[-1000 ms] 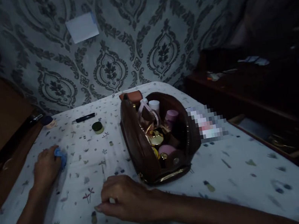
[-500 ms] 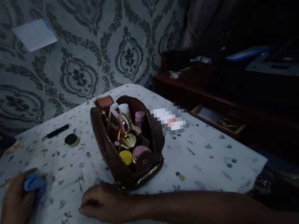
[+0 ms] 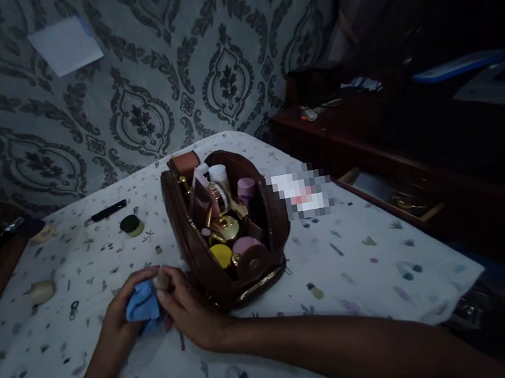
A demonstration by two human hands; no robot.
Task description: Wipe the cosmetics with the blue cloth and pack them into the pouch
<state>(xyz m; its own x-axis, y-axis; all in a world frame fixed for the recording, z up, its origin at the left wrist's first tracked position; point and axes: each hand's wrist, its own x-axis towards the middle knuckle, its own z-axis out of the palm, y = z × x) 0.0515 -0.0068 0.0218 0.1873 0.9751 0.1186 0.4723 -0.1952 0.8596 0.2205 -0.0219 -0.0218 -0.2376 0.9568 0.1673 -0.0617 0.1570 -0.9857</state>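
Observation:
My left hand (image 3: pixel 120 308) is closed round a crumpled blue cloth (image 3: pixel 142 303) at the front middle of the table. Meeting it from the other side, my right hand (image 3: pixel 192 308) has its thumb and fingers on a small greyish-beige object (image 3: pixel 162 280), whose kind is too dark to tell. The cloth touches or nearly touches that object. Just beyond my right hand stands an open brown cosmetic bag (image 3: pixel 184 245), packed with jars, tubes and bottles. A yellow lid (image 3: pixel 222 255) and a pink lid (image 3: pixel 248 245) show inside it.
A small dark-lidded jar (image 3: pixel 131 225) and a black pen-like stick (image 3: pixel 109 211) lie left of the bag. Farther left are a pale rounded object (image 3: pixel 41 292) and a dark-capped beige container (image 3: pixel 39 230). An open drawer (image 3: pixel 392 198) lies beyond the table's right edge.
My left hand has moved right with the blue cloth, uncovering the pale rounded object. My right hand has turned upward to meet it, and the small greyish object now shows between its fingers. The view has shifted slightly.

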